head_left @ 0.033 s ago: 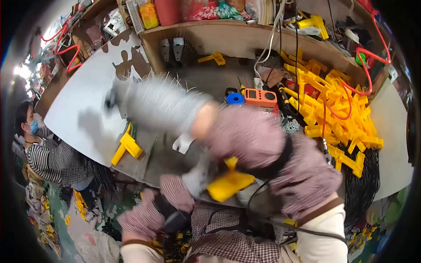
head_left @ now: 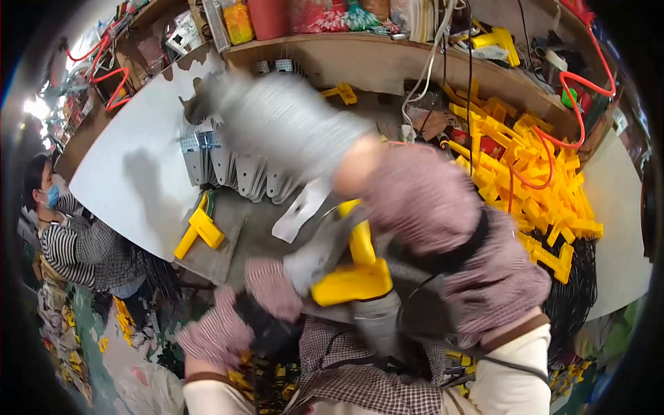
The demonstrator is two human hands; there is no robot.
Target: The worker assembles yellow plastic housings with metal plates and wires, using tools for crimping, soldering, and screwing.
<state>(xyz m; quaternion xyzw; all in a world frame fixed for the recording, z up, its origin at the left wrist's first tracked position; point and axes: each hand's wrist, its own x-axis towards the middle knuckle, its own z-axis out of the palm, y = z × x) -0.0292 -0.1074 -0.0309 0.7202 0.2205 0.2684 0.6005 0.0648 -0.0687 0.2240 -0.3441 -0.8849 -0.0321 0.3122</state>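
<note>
My left hand (head_left: 315, 263), in a grey glove, is closed around a yellow T-shaped plastic piece (head_left: 360, 280) low at the front of the bench. Out over the far left of the bench reaches my right hand (head_left: 232, 100), in a grey glove with dark fingertips; motion smears its fingers. Beneath it stand several stacks of grey plates with holes (head_left: 249, 173), partly covered by the glove and forearm. A white flat piece (head_left: 302, 211) lies between the two hands. Left of it rests another yellow piece (head_left: 200, 232) with a dark green end.
A big heap of yellow plastic pieces (head_left: 529, 166) lies at the right, beside black cables (head_left: 570, 311). Red coiled hose (head_left: 584, 83) and a white cord (head_left: 436, 55) hang over the bench. A shelf (head_left: 346, 52) runs along the back. Another person (head_left: 83, 242) sits at the left.
My right hand and forearm have moved away from me and to the right, uncovering the grey plate stacks and covering the orange meter. The yellow piece in my left hand has turned more upright.
</note>
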